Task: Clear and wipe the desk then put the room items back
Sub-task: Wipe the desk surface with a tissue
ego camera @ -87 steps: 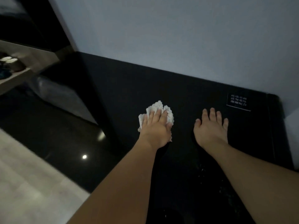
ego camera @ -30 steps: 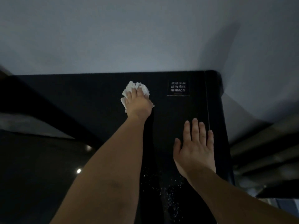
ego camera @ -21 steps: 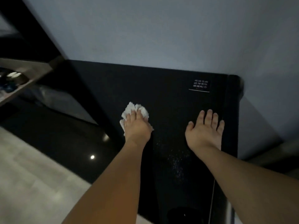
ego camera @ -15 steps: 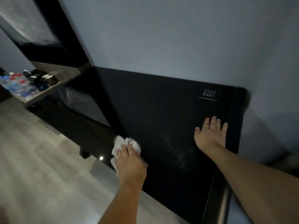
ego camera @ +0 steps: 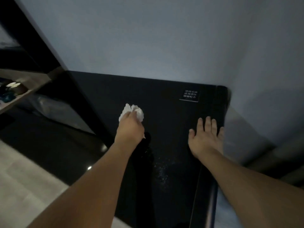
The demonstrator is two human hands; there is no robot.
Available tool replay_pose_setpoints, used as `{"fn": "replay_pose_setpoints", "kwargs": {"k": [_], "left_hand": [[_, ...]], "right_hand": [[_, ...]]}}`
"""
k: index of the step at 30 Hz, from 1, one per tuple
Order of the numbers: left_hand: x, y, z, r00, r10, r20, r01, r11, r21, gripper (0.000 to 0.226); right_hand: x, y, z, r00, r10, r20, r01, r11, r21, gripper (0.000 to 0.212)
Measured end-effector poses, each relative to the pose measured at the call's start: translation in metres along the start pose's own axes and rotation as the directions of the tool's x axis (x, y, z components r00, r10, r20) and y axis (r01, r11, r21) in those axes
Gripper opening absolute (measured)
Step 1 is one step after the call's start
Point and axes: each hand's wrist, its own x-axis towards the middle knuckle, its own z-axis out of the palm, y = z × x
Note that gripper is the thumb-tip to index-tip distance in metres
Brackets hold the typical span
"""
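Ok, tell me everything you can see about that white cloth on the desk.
The white cloth is a small crumpled wad, soft and wrinkled like tissue or thin rag. It lies bunched on the black desk top, left of the small printed label. The left hand covers its near part, fingers over it; only its far, lumpy edge shows beyond them.

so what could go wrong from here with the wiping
The specks lie nearer the person than the cloth under the left hand, so a far stroke may miss them. A sideways sweep could push crumbs off the desk edge onto the floor. The right hand rests flat and may leave smudges.
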Motion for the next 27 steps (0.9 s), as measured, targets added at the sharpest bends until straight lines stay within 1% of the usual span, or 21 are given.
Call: {"fn": "replay_pose_setpoints", "kwargs": {"k": [2,4,7,9,11,12,15,16,19,22,24,27], "left_hand": [[0.040,0.026,0.018,0.999,0.044,0.024,-0.044,0.999,-0.010,0.044],[0.079,0.053,0.041,0.994,0.095,0.058,-0.092,0.995,-0.042,0.047],[0.127,0.089,0.079,0.956,0.263,0.132,-0.259,0.965,-0.050,0.051],[0.150,0.110,0.097,0.931,0.347,0.115,-0.338,0.937,-0.093,0.055],[0.164,0.122,0.112,0.932,0.341,0.122,-0.330,0.938,-0.105,0.060],[0.170,0.124,0.117,0.933,0.328,0.149,-0.320,0.945,-0.072,0.062],[0.184,0.120,0.133,0.920,0.318,0.229,-0.354,0.925,0.136,0.056],[0.186,0.118,0.138,0.920,0.310,0.239,-0.355,0.917,0.179,0.052],[0.191,0.116,0.146,0.931,0.285,0.229,-0.330,0.925,0.190,0.050],[0.189,0.109,0.142,0.923,0.280,0.263,-0.343,0.910,0.234,0.062],[0.175,0.101,0.134,0.926,0.278,0.256,-0.340,0.907,0.247,0.067],[0.144,0.081,0.123,0.926,0.299,0.231,-0.351,0.908,0.230,0.059]], "right_hand": [[0.001,0.001,0.000,0.999,-0.012,-0.030,0.013,0.999,0.031,0.065],[0.001,0.002,-0.001,1.000,-0.021,-0.018,0.021,0.999,0.044,0.065],[0.004,0.002,0.010,0.999,-0.010,-0.047,0.011,1.000,0.027,0.065],[0.005,0.000,0.010,0.996,0.041,-0.074,-0.039,0.999,0.034,0.065],[0.006,0.001,0.012,0.995,0.035,-0.095,-0.027,0.996,0.079,0.066],[0.006,0.001,0.013,0.994,0.020,-0.107,-0.010,0.996,0.091,0.066],[0.001,0.000,0.012,0.990,0.014,-0.139,-0.002,0.996,0.090,0.063],[0.001,0.001,0.013,0.990,0.015,-0.141,-0.003,0.997,0.082,0.063],[0.002,0.002,0.015,0.987,0.019,-0.159,-0.008,0.997,0.073,0.063],[0.003,0.000,0.015,0.990,0.022,-0.143,-0.013,0.998,0.069,0.063],[0.002,0.001,0.013,0.992,0.021,-0.125,-0.010,0.996,0.091,0.065],[-0.001,0.000,0.009,0.997,-0.026,-0.073,0.032,0.996,0.080,0.069]]}}
